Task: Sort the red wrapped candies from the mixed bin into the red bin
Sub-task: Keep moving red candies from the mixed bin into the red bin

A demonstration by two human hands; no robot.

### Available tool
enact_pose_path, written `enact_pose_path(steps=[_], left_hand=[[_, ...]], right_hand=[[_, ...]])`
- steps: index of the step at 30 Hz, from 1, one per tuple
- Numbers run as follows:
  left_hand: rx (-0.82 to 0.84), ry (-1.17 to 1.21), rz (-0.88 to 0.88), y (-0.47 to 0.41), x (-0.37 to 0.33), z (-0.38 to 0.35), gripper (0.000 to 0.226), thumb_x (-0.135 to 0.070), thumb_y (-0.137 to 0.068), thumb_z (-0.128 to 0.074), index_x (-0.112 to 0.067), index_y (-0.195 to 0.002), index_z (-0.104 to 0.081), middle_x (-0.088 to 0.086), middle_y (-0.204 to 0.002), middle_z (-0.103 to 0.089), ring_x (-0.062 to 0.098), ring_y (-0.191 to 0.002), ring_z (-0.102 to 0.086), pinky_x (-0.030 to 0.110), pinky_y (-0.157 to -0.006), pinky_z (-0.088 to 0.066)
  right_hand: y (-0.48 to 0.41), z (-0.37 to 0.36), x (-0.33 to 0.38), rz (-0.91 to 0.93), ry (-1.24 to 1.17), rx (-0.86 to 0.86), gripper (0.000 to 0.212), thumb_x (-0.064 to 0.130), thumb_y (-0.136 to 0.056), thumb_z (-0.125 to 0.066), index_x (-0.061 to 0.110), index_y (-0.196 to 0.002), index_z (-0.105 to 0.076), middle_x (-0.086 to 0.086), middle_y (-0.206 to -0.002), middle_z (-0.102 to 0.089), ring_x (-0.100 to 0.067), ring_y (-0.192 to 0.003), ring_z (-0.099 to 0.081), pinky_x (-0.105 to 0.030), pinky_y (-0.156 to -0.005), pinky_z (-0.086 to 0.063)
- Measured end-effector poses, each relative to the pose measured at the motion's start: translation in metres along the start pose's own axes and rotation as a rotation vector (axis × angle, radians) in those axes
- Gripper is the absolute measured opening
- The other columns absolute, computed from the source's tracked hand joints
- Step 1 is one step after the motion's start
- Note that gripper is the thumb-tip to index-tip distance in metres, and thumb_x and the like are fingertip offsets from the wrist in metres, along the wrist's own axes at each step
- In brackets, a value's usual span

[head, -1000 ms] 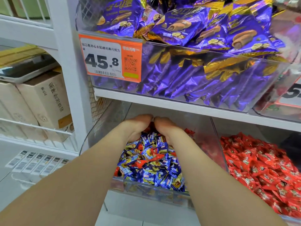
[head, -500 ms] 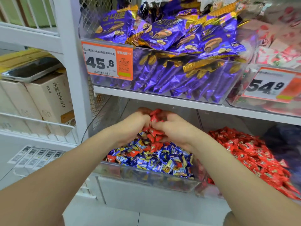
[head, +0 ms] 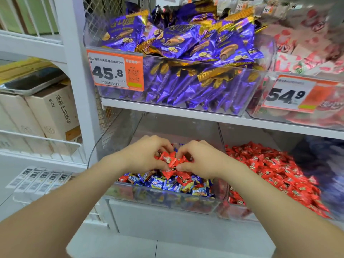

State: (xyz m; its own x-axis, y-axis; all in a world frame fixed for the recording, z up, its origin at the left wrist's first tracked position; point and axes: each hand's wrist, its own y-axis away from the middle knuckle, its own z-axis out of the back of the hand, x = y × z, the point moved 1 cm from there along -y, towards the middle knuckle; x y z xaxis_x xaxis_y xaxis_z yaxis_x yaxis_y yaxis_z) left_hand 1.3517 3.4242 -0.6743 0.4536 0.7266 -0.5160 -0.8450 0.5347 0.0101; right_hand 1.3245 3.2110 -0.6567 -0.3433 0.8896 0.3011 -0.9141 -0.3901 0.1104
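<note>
A clear mixed bin (head: pixel 167 200) on the lower shelf holds blue and red wrapped candies. Above it, my left hand (head: pixel 143 155) and my right hand (head: pixel 201 161) are cupped together around a bunch of red wrapped candies (head: pixel 172 162), fingers curled over them from both sides. To the right stands the clear red bin (head: pixel 240 213), piled with red candies (head: pixel 270 170). Blue wrapped candies (head: pixel 167 184) fill the front of the mixed bin below my hands.
The white shelf (head: pixel 186 113) above carries a bin of purple snack packs (head: pixel 186 58) with a 45.8 price tag (head: pixel 115 70), and a bin tagged 54.9 (head: pixel 296 93). A white post (head: pixel 78 71) and cardboard boxes (head: pixel 46 112) stand to the left.
My hands reached deep into the mixed bin, gathered red candies and lifted them toward me. They now hold the bunch above the front of the bin.
</note>
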Motion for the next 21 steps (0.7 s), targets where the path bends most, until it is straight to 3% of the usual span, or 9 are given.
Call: enact_pose_path(steps=[2, 5, 8, 10, 12, 14, 16, 19, 21], left_hand=[[-0.006, -0.026, -0.026, -0.002, -0.001, -0.002, 0.049, -0.036, -0.081, -0.086, -0.036, -0.125, -0.066, -0.018, -0.113, -0.07, 0.002, -0.11, -0.063, 0.032, -0.101, -0.05], [-0.026, 0.023, -0.037, -0.001, -0.005, -0.003, 0.047, -0.033, -0.082, -0.087, -0.038, -0.121, -0.062, -0.016, -0.099, -0.067, -0.004, -0.091, -0.059, 0.017, -0.08, -0.044], [-0.047, 0.036, -0.079, -0.002, -0.009, -0.006, 0.036, -0.039, -0.088, -0.081, -0.039, -0.117, -0.059, -0.016, -0.092, -0.066, -0.001, -0.08, -0.055, 0.021, -0.069, -0.038], [-0.06, 0.025, -0.074, -0.004, -0.011, -0.008, 0.027, -0.04, -0.094, -0.074, -0.039, -0.117, -0.06, -0.016, -0.091, -0.064, 0.001, -0.08, -0.054, 0.023, -0.068, -0.037], [-0.068, 0.014, -0.053, -0.006, -0.014, -0.008, 0.016, -0.036, -0.099, -0.069, -0.037, -0.113, -0.061, -0.012, -0.089, -0.066, 0.006, -0.079, -0.056, 0.03, -0.069, -0.04], [-0.056, 0.041, -0.001, -0.006, -0.017, -0.008, 0.009, -0.027, -0.103, -0.063, -0.034, -0.109, -0.062, -0.008, -0.087, -0.068, 0.018, -0.079, -0.063, 0.039, -0.069, -0.05], [-0.046, 0.134, 0.079, -0.006, -0.018, -0.009, 0.013, -0.019, -0.107, -0.054, -0.028, -0.108, -0.062, -0.004, -0.088, -0.068, 0.026, -0.081, -0.067, 0.043, -0.072, -0.055], [-0.095, 0.4, 0.249, -0.008, -0.02, -0.008, 0.025, -0.011, -0.105, -0.043, -0.019, -0.103, -0.066, 0.006, -0.087, -0.067, 0.029, -0.071, -0.061, 0.04, -0.065, -0.051], [-0.129, 0.69, 0.375, -0.011, -0.026, -0.006, 0.021, -0.01, -0.102, -0.045, -0.009, -0.097, -0.065, 0.014, -0.082, -0.059, 0.023, -0.064, -0.052, 0.033, -0.057, -0.043]], right_hand=[[-0.002, 0.002, -0.005, -0.014, -0.043, -0.016, 0.026, 0.05, -0.095, -0.073, 0.036, -0.117, -0.073, 0.003, -0.101, -0.07, -0.016, -0.097, -0.054, -0.033, -0.088, -0.046], [-0.002, 0.005, -0.01, -0.017, -0.134, -0.025, 0.015, 0.045, -0.099, -0.069, 0.038, -0.11, -0.075, 0.003, -0.085, -0.074, -0.016, -0.08, -0.064, -0.035, -0.083, -0.055], [0.0, 0.012, -0.012, -0.006, -0.201, -0.077, 0.014, 0.039, -0.1, -0.069, 0.039, -0.112, -0.077, -0.002, -0.079, -0.076, -0.017, -0.075, -0.069, -0.034, -0.078, -0.057], [0.004, 0.015, -0.012, -0.011, -0.239, -0.09, 0.015, 0.032, -0.101, -0.071, 0.035, -0.114, -0.078, -0.001, -0.075, -0.077, -0.01, -0.071, -0.072, -0.031, -0.076, -0.059], [0.008, 0.015, -0.009, -0.025, -0.305, -0.072, 0.016, 0.025, -0.102, -0.07, 0.029, -0.115, -0.078, -0.001, -0.075, -0.078, -0.006, -0.071, -0.076, -0.03, -0.075, -0.062], [0.01, 0.015, -0.008, -0.056, -0.368, -0.086, 0.013, 0.022, -0.103, -0.068, 0.024, -0.11, -0.078, -0.005, -0.077, -0.078, -0.011, -0.068, -0.077, -0.028, -0.065, -0.062], [0.011, 0.018, -0.009, -0.105, -0.453, -0.1, 0.011, 0.021, -0.104, -0.066, 0.018, -0.102, -0.077, -0.006, -0.077, -0.075, -0.015, -0.061, -0.073, -0.022, -0.055, -0.053], [0.011, 0.02, -0.013, -0.17, -0.679, -0.053, 0.018, 0.015, -0.102, -0.068, 0.003, -0.092, -0.077, -0.009, -0.073, -0.068, -0.015, -0.059, -0.06, -0.03, -0.063, -0.051], [0.011, 0.02, -0.013, -0.239, -0.886, -0.018, 0.015, 0.004, -0.1, -0.067, -0.007, -0.098, -0.076, -0.014, -0.074, -0.067, -0.016, -0.057, -0.055, -0.031, -0.062, -0.049]])
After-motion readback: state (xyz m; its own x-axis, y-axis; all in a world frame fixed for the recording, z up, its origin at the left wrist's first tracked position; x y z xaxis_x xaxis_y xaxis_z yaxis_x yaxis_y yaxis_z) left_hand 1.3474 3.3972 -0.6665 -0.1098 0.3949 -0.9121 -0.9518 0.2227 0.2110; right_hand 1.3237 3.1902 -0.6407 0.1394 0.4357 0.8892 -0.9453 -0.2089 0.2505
